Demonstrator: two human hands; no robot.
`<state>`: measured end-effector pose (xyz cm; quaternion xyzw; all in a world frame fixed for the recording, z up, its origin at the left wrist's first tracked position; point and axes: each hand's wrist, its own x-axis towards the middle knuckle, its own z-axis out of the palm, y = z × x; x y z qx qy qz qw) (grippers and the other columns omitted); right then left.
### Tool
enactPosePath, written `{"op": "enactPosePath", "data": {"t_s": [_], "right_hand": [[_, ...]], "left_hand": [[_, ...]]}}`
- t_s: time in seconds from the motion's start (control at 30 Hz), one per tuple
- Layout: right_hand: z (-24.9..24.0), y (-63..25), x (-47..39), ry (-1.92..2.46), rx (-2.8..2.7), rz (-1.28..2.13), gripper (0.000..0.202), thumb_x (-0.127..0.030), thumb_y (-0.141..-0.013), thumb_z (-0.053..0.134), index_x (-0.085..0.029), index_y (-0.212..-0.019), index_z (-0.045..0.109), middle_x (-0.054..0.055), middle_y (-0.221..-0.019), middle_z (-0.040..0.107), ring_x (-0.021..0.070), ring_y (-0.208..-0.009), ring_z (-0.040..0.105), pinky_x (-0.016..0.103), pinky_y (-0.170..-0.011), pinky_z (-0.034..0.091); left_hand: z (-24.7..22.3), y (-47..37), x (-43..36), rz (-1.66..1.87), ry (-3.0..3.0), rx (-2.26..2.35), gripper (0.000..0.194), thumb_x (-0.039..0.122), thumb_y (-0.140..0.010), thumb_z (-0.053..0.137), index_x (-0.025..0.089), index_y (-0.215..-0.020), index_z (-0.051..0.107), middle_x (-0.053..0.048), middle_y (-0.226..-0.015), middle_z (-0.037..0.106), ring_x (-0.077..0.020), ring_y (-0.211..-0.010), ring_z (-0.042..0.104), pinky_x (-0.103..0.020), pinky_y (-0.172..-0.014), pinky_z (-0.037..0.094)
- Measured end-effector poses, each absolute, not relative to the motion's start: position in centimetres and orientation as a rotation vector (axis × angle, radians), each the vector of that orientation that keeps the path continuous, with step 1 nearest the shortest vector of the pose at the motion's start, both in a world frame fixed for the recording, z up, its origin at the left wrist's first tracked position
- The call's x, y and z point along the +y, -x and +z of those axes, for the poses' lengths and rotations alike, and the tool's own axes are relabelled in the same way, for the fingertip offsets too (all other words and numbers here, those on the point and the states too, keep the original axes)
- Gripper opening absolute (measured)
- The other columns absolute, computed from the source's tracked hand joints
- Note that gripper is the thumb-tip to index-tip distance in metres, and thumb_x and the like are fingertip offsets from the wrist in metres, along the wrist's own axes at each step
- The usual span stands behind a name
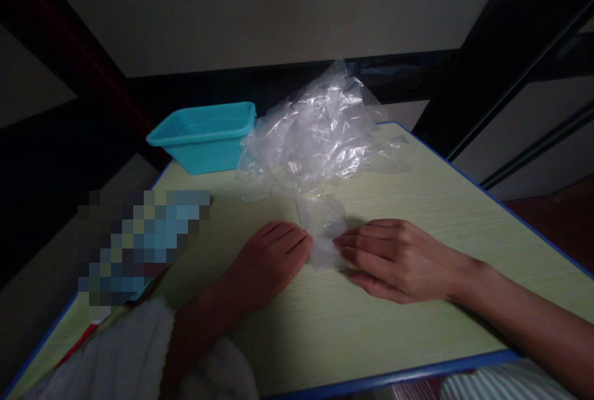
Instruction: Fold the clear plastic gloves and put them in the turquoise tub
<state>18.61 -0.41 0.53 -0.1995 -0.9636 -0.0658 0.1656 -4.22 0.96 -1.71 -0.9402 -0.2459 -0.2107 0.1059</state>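
Observation:
A small folded piece of clear plastic (323,227) lies flat on the table in front of me. At its left edge is my left hand (273,258), fingers closed together, with the fingertips on the plastic. My right hand (394,259) touches the plastic's right edge with its fingertips; its fingers are bent and slightly apart, palm down. Just beyond the folded piece rises a big loose heap of crumpled clear plastic (315,134).
A turquoise plastic basin (202,137) stands at the back left, beside the heap. A blurred-out object (148,245) lies at the left edge of the pale table (445,221), which has a blue rim. Panels stand behind the table.

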Motion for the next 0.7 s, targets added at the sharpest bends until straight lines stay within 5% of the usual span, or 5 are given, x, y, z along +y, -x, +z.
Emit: {"op": "enactPosePath", "data": {"t_s": [0.7], "right_hand": [[0.12, -18.47, -0.41, 0.567, -2.720, -0.297, 0.032, -0.021, -0.085, 0.044, -0.005, -0.111, 0.054, 0.015, -0.105, 0.066, 0.0230, -0.089, 0.061, 0.037, -0.076, 0.052]], "left_hand": [[-2.42, 4.32, 1.20, -1.007, 2.840, -0.882, 0.023, 0.014, -0.090, 0.043, 0.015, -0.082, 0.065, -0.005, -0.080, 0.070, -0.0162, -0.072, 0.063, -0.030, -0.068, 0.052]]}}
